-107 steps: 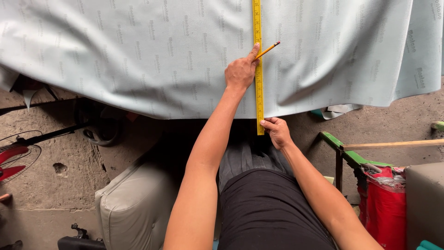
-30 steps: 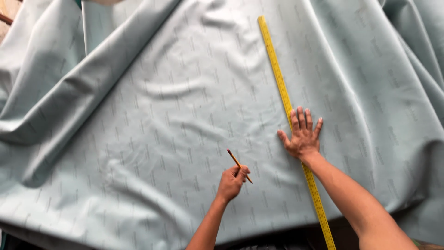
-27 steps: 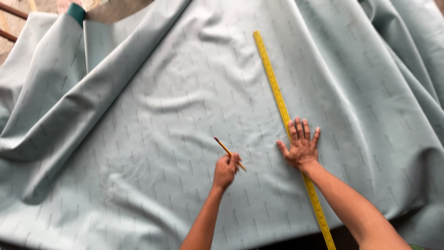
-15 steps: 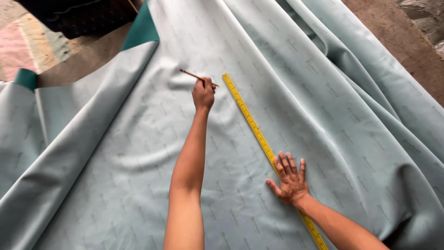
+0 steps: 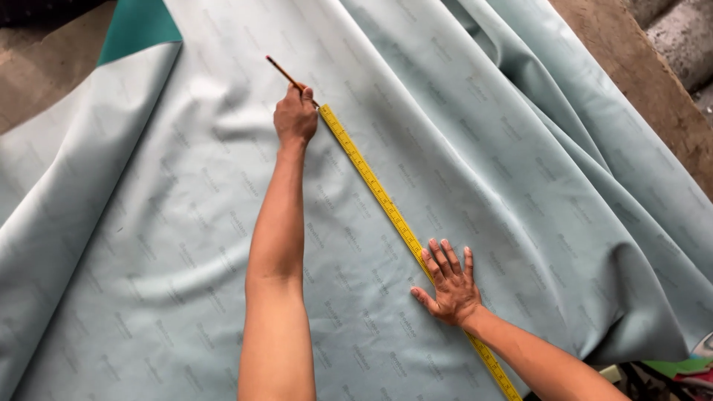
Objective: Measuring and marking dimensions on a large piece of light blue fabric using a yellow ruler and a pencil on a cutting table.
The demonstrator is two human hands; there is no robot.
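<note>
A wide pale blue-grey sheet [image 5: 520,186] with a faint repeated print covers most of the view. A long yellow ruler [image 5: 386,204] lies diagonally across it. My left hand [image 5: 295,116] is stretched out to the ruler's far end and grips a thin pencil [image 5: 284,73], its tip against the sheet beside the ruler. My right hand [image 5: 450,282] lies flat with fingers spread, pressing on the ruler nearer to me.
The sheet's green underside [image 5: 137,26] shows where a corner folds over at top left. Deep folds run along the sheet's right side. Bare ground [image 5: 631,67] lies beyond it at top right. Coloured objects [image 5: 668,371] peek out at bottom right.
My left hand has reached further along the ruler with the pencil, up to its far end. My right hand stays flat on the ruler. The camera has moved in closer.
</note>
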